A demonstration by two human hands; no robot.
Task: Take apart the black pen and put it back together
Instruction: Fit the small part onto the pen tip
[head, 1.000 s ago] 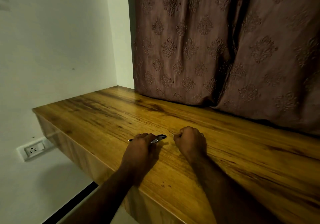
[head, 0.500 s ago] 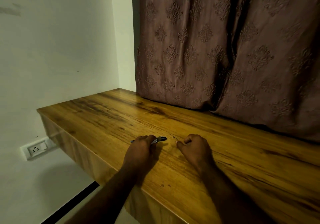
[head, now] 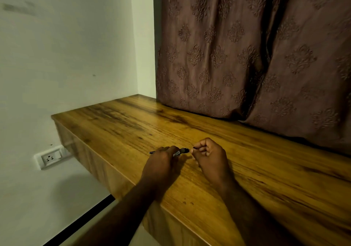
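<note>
Now we have the pen (head: 179, 152) gripped in our left hand (head: 161, 163), the fingers curled shut around its barrel, low over the desk (head: 266, 169). A thin dark end sticks out past the knuckles to the left, and the grey-and-black open end points right toward our right hand (head: 209, 155). That hand is closed into a loose fist, thumb and forefinger pinched on something small and dark just beside the pen's end — too small to name for sure, perhaps a tip piece or the refill's end. The 2 hands sit near each other, not quite touching.

We judge this to be the joining or parting of 2 pieces at the pen's right end; whether we are on the way apart or back together, we cannot tell from this view. Next we need to keep the barrel steady in the left hand and line the small piece up straight with its opening — a crooked approach could jam it or drop it onto the desk.
</note>
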